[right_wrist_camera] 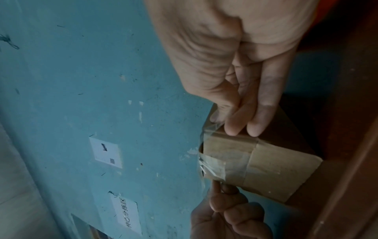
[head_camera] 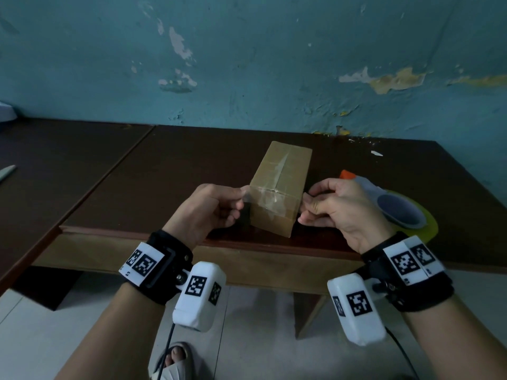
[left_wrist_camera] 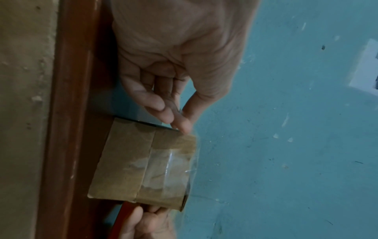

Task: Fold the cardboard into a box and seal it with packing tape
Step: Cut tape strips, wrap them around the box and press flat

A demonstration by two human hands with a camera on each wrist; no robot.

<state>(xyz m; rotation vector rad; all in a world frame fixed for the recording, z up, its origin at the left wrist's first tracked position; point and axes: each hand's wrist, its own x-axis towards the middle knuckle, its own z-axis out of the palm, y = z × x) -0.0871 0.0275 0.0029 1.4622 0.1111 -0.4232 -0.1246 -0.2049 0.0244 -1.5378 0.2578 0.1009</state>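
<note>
In the head view, a closed cardboard box is seen lying lengthwise on the dark brown bench, its near end close to the bench's front edge. A strip of clear tape is stretched across that near end. One tape end is pinched by the left hand just left of the box, the other by the right hand just right of it; each grip is narrow, thumb against fingertips, closed on the tape. Right of the box, a tape dispenser with an orange tip is partly hidden behind the right hand, resting on a yellow disc that is cut by the wrist strap. Behind the box, a teal wall with peeling paint is seen. A pale object at the far left of the bench is cut off by the frame and cannot be identified.

In the left wrist view, the box end is shown with glossy tape wrinkled over its seam; the left fingers are closed on the tape at the box's corner. The right hand is only partly seen beyond the box.

In the right wrist view, the right fingers are closed on the tape at the box's other corner. On the wall beyond the box, paper labels are seen; their print is too blurred to read.
</note>
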